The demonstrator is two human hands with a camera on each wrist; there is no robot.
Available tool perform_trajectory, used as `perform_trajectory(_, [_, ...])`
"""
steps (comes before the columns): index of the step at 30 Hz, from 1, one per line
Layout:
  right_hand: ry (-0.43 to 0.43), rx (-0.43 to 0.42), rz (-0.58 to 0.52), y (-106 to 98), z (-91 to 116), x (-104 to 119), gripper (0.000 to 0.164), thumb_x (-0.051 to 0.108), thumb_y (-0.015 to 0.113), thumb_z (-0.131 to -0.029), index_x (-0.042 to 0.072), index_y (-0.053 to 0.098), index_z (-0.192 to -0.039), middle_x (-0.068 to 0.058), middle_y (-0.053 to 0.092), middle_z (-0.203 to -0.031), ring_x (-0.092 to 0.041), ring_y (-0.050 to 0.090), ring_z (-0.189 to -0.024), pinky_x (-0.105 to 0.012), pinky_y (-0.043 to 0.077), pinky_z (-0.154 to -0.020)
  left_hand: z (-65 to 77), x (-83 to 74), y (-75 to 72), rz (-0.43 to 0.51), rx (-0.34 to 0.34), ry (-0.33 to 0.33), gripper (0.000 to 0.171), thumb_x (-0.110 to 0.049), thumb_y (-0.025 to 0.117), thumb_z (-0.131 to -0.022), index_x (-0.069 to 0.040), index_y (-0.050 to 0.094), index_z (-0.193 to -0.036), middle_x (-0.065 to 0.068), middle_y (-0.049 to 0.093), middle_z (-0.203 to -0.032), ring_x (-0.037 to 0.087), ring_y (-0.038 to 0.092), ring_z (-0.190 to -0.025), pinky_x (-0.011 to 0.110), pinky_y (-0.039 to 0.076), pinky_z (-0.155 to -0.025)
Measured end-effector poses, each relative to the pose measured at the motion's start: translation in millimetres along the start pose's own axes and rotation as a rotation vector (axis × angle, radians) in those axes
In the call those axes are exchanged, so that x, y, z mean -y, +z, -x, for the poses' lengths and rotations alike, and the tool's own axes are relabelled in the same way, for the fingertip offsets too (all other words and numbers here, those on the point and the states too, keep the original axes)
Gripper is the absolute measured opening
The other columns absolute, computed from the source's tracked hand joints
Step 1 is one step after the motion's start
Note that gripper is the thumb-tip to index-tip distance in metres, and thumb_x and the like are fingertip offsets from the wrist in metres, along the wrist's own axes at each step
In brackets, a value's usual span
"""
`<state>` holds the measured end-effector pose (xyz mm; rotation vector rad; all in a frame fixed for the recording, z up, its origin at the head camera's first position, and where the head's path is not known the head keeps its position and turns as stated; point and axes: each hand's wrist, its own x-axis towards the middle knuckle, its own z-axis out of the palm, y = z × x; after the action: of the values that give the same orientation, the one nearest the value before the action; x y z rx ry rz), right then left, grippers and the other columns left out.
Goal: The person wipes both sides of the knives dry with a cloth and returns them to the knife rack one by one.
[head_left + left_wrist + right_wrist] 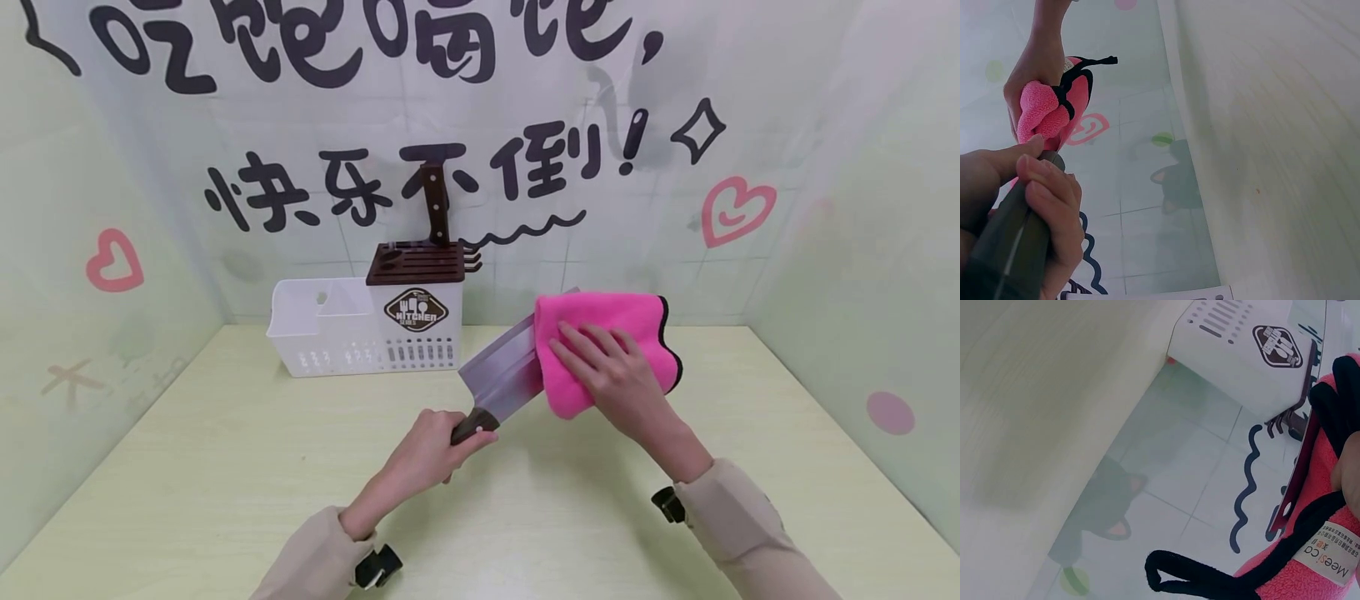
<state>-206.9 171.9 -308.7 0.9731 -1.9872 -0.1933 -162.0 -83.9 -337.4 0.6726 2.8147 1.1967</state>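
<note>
My left hand (423,454) grips the dark handle (472,425) of a cleaver (498,367), its broad metal blade slanting up to the right above the table. A pink towel (645,317) with black edging is folded over the far part of the blade, hiding most of it there. My right hand (611,375) holds the towel against the blade, fingers spread across its face. In the left wrist view, the towel (1041,109) bunches within the right hand (1032,69). A white label (1329,553) and a black loop (1191,572) show in the right wrist view.
At the back of the pale table (225,467) stands a white perforated utensil rack (378,329) with a brown slotted top. A brown-handled knife (435,204) stands in it. An open white compartment (300,325) adjoins its left side. Printed walls (637,258) enclose the back and sides.
</note>
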Motion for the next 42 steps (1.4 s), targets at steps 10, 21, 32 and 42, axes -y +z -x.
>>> perform_trajectory(10, [0.060, -0.002, -0.026, 3, 7, -6, 0.057, -0.001, 0.077, -0.062, 0.005, 0.059, -0.116, -0.015, 0.055, -0.118, -0.035, 0.051, -0.101, -0.045, 0.045, -0.073, 0.3, 0.0, -0.9, 0.013, -0.004, 0.006, 0.042, -0.042, 0.058, -0.083, -0.007, 0.048, -0.060, -0.004, 0.044, -0.043, 0.004, 0.042, -0.030, 0.021, 0.030, -0.030])
perform_trajectory(21, [0.124, -0.029, -0.043, 5, 10, -7, 0.058, -0.001, 0.079, -0.060, 0.003, 0.059, -0.114, -0.017, 0.055, -0.117, -0.036, 0.052, -0.099, -0.046, 0.046, -0.075, 0.1, 0.7, -1.8, 0.019, -0.011, -0.010, 0.040, -0.039, 0.059, -0.083, -0.007, 0.049, -0.061, -0.004, 0.044, -0.044, 0.004, 0.042, -0.030, 0.021, 0.030, -0.030])
perform_trajectory(32, [0.097, -0.024, 0.024, 6, 11, -3, 0.058, 0.001, 0.080, -0.058, 0.005, 0.061, -0.113, -0.016, 0.057, -0.115, -0.034, 0.053, -0.097, -0.044, 0.046, -0.074, 0.9, 1.2, -1.9, 0.013, -0.006, -0.004, 0.042, -0.041, 0.059, -0.083, -0.008, 0.047, -0.060, -0.005, 0.042, -0.043, 0.004, 0.042, -0.030, 0.020, 0.029, -0.031])
perform_trajectory(42, [0.042, -0.025, 0.008, 3, 4, 6, 0.055, 0.004, 0.079, -0.060, 0.005, 0.061, -0.113, -0.015, 0.057, -0.114, -0.034, 0.053, -0.098, -0.044, 0.045, -0.073, -0.1, -1.3, -2.4, 0.022, -0.002, -0.012, 0.041, -0.040, 0.059, -0.083, -0.008, 0.048, -0.060, -0.004, 0.043, -0.043, 0.004, 0.042, -0.030, 0.021, 0.029, -0.031])
